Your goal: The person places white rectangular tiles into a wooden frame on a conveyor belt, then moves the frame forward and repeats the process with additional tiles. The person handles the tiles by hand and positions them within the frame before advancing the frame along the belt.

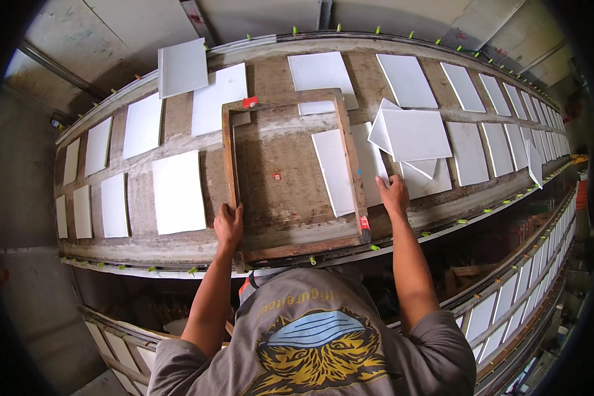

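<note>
A worn rectangular wooden frame [348, 142] lies over the long table in front of me, with red tape at two corners. The tabletop and parts of white sheets show through its middle; I cannot tell if fine mesh spans it. My left hand [229, 226] is closed round the frame's left side, near its lower corner. Just right of the frame, my right hand [395, 197] has its fingers curled at the edge of a white sheet [369, 155], which lies partly under the frame's right side.
Rows of white sheets [178, 191] cover the long, stained table [270, 142]. Several loose sheets [414, 134] overlap right of the frame, and another [182, 67] overhangs the far edge. Green pegs [313, 261] line the table's edges. Behind me stands a second table with white sheets [501, 303].
</note>
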Motion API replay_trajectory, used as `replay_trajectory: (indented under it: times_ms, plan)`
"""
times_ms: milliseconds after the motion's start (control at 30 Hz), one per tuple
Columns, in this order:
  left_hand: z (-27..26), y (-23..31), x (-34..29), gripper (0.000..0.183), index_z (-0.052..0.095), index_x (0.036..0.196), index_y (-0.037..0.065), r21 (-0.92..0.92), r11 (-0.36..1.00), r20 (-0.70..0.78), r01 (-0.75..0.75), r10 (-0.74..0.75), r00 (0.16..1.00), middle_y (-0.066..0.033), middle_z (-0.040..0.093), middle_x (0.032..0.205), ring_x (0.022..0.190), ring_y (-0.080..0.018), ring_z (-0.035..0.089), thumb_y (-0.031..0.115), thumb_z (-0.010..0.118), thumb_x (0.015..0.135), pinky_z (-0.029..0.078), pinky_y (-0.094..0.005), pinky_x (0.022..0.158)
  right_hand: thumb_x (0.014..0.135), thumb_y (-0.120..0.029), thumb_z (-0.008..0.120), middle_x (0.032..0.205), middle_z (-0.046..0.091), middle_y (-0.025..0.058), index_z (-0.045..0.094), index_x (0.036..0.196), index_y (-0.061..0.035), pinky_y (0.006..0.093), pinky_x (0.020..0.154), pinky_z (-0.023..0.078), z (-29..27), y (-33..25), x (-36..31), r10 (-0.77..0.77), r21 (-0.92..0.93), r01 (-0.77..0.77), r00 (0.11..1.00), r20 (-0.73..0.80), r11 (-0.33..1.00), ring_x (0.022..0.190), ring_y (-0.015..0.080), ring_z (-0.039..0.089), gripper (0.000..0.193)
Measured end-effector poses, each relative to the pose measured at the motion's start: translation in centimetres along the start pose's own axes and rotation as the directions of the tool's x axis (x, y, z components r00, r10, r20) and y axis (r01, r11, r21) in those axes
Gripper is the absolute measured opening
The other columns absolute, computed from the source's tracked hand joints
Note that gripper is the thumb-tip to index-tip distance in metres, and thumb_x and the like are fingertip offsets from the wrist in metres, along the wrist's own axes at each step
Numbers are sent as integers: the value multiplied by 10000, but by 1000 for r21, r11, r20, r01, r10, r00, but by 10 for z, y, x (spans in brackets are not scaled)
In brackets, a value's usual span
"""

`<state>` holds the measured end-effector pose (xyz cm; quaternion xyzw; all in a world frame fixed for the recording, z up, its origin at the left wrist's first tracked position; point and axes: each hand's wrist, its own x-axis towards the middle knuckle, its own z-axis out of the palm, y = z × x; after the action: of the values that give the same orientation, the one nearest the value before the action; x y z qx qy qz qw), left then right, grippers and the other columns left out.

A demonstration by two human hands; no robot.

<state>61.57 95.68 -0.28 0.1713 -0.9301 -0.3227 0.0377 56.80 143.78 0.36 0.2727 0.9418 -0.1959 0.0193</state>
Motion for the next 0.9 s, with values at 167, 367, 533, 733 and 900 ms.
replay_trajectory:
  times_ms: [167, 367, 533, 733, 900]
  plan:
    - [0, 3, -1, 447, 590, 887, -37, 21, 1000, -2, 13, -13, 1000, -271, 651, 759, 741, -477, 656, 389, 723, 915, 497, -509, 669, 905, -466, 711, 1042, 675, 239, 617, 1007, 5, 489, 853, 488, 26, 23, 19, -26, 196, 28, 1000, -15, 980, 997, 419, 632, 491]
    - [-1, 5, 0, 436, 599, 897, -34, -12, 1000, 19, 28, -27, 999, -268, 656, 763, 744, -475, 657, 383, 724, 916, 489, -514, 662, 910, -224, 728, 794, 587, 92, 560, 869, 4, 384, 708, 446, 22, 42, 37, -24, 465, 62, 996, -86, 883, 763, 183, 535, 286]
    - [2, -4, -2, 433, 595, 895, -32, 20, 1000, -5, -6, 6, 1000, -269, 656, 761, 742, -481, 658, 382, 718, 920, 489, -523, 662, 898, -307, 740, 980, 687, 200, 623, 1063, 5, 443, 814, 492, -45, 35, 37, -121, 342, 127, 992, -40, 931, 917, 364, 652, 372]
    - [2, -1, 1, 433, 594, 909, -21, 19, 1000, 45, 10, -11, 999, -273, 669, 781, 765, -492, 665, 399, 694, 938, 502, -535, 684, 894, -269, 759, 1019, 711, 189, 654, 1079, -12, 436, 813, 504, -105, 35, 23, -124, 134, 141, 984, -126, 981, 947, 357, 679, 333]
    - [8, -6, -1, 444, 593, 950, -10, 22, 1000, 23, 2, -3, 1000, -270, 673, 798, 771, -492, 662, 425, 683, 950, 502, -543, 695, 854, -173, 778, 930, 711, 192, 665, 1005, 17, 421, 790, 513, -168, 44, 13, -227, 103, 238, 968, -106, 966, 869, 346, 689, 268]
